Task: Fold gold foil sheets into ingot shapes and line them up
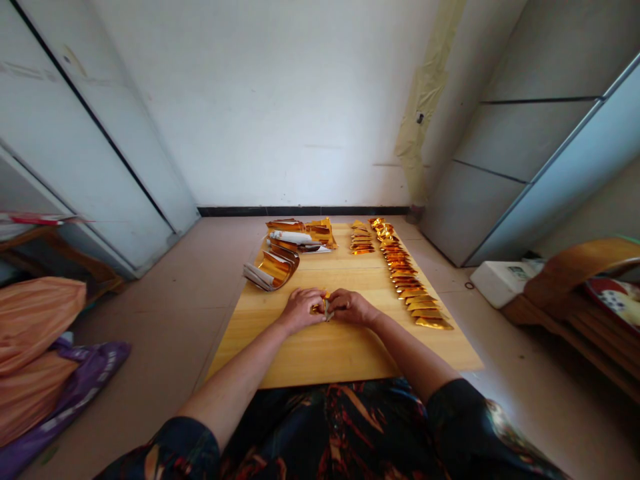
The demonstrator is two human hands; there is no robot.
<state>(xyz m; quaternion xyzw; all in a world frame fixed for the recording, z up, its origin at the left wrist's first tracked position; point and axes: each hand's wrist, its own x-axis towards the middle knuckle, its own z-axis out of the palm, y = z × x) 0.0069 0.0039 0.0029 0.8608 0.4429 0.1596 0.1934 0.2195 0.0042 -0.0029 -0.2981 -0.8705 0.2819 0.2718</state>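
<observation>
Our left hand [304, 311] and right hand [352, 307] pinch a small gold foil piece [327, 309] in a shared grip, probably to steady it, over the counter [300, 360]. Folded foil pieces [401, 272] line its right edge, apparently sorted apart from curled foil sheets [275, 268] toward the far left corner.

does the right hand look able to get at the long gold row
Likely yes: only tabletop shows between the right hand and the long gold row, though that hand holds foil.

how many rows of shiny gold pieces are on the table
2: a long row on the right of the table, and a short row left of that, near the far edge.
</observation>
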